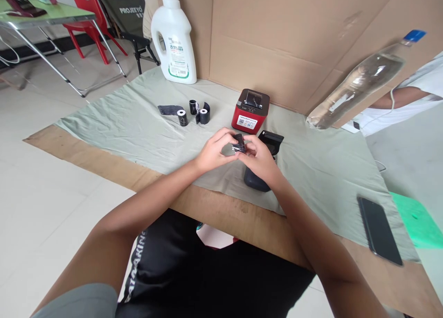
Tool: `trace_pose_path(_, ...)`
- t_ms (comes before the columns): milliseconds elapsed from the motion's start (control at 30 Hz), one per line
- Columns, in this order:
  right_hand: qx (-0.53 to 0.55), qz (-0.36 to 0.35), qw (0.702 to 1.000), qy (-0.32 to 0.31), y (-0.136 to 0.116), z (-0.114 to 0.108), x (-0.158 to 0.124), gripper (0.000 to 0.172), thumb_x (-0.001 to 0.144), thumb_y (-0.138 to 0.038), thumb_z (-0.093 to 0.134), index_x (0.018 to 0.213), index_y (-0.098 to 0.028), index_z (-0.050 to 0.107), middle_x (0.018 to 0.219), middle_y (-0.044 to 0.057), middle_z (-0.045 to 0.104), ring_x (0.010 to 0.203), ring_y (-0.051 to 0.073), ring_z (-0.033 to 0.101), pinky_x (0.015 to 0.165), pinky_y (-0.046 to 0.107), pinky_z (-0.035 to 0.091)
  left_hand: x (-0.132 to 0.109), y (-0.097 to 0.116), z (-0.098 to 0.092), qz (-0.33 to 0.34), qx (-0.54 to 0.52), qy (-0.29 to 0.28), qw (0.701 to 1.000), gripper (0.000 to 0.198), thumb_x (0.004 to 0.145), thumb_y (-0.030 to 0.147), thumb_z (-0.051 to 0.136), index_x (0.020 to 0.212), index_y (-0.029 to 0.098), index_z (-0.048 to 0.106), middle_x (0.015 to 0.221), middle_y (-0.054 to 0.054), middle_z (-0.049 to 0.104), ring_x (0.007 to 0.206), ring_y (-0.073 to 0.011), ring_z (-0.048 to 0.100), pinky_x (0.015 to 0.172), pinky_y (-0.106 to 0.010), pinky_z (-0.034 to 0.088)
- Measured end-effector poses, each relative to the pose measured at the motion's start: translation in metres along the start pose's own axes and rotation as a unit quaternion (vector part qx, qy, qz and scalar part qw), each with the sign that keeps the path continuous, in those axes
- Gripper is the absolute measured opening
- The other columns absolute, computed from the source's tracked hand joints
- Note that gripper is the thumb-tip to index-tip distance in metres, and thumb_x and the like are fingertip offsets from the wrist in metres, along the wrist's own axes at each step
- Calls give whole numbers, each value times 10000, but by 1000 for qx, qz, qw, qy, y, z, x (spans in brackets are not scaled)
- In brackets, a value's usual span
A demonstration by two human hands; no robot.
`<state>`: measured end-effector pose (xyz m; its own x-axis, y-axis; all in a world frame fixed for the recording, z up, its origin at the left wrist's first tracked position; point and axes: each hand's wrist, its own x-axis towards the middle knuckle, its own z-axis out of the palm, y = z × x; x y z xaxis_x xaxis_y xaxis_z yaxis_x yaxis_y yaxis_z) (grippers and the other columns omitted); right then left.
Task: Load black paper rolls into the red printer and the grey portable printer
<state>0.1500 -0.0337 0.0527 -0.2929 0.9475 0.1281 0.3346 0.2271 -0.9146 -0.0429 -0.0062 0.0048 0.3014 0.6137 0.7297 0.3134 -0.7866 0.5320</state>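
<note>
A small black paper roll (238, 144) with a glossy surface is held between the fingertips of both hands, just above the cloth. My left hand (216, 151) pinches it from the left with thumb and fingers. On the other side, my right hand (259, 157) grips it too, its fingertips partly covering the roll. Beneath my right hand lies a black portable printer (256, 180) with its lid raised; the hand and wrist hide much of its body. Behind my hands stands a red and black label printer (249, 115). Several similar black rolls (204, 115) sit to the left, one with its strip unrolled.
A grey-green cloth (138, 119) covers the wooden board. A white detergent bottle (176, 41) stands at the back left, before a cardboard wall (277, 41). A clear bottle (363, 82) leans at the right. A phone (380, 230) lies near the right edge. Another person's arm (401, 98) shows beyond.
</note>
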Motion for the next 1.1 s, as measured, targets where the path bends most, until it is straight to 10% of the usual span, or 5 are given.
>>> trace_pose_path(167, -20, -40, 996, 78, 7, 3, 2, 392, 787, -293, 646, 1177, -263, 672, 1180, 72, 685, 906, 225, 645, 797, 376, 521, 5, 1, -10, 2, 15, -21, 1000, 389, 830, 484, 811, 1085, 232, 660, 1473, -161, 513, 1333, -325, 550, 1070, -492, 508)
trace_pose_path(467, -79, -97, 989, 78, 1, 12, -6, 268, 806, -227, 644, 1072, -250, 633, 857, 1, 569, 705, 167, 544, 684, 336, 483, 4, 3, -11, -22, 45, -90, 995, 396, 919, 372, 691, 1279, 226, 619, 1065, -59, 709, 947, -220, 684, 889, -341, 528)
trace_pose_path(700, -117, -133, 978, 107, 5, 36, -21, 474, 880, -212, 604, 1341, -287, 527, 1096, 66, 567, 791, 194, 576, 750, 389, 537, 10, 2, -19, -31, 64, -30, 997, 269, 845, 311, 730, 1089, 220, 662, 1012, -38, 734, 914, -217, 690, 869, -339, 509)
trace_pose_path(900, -116, -137, 984, -10, 16, 77, -51, 579, 923, -204, 579, 1469, -283, 404, 1269, 116, 529, 886, 215, 611, 814, 426, 570, 21, -31, -73, -237, 199, 121, 943, 323, 785, 290, 820, 1021, 153, 647, 870, -13, 692, 789, -173, 619, 808, -325, 505)
trace_pose_path(1100, -128, -117, 981, -85, 20, 85, -58, 527, 931, -195, 539, 1444, -226, 421, 1297, 119, 512, 991, 219, 614, 840, 409, 571, 15, -50, -92, -433, 331, 13, 838, 324, 756, 316, 767, 1042, 189, 684, 1036, -72, 764, 958, -268, 693, 797, -328, 500)
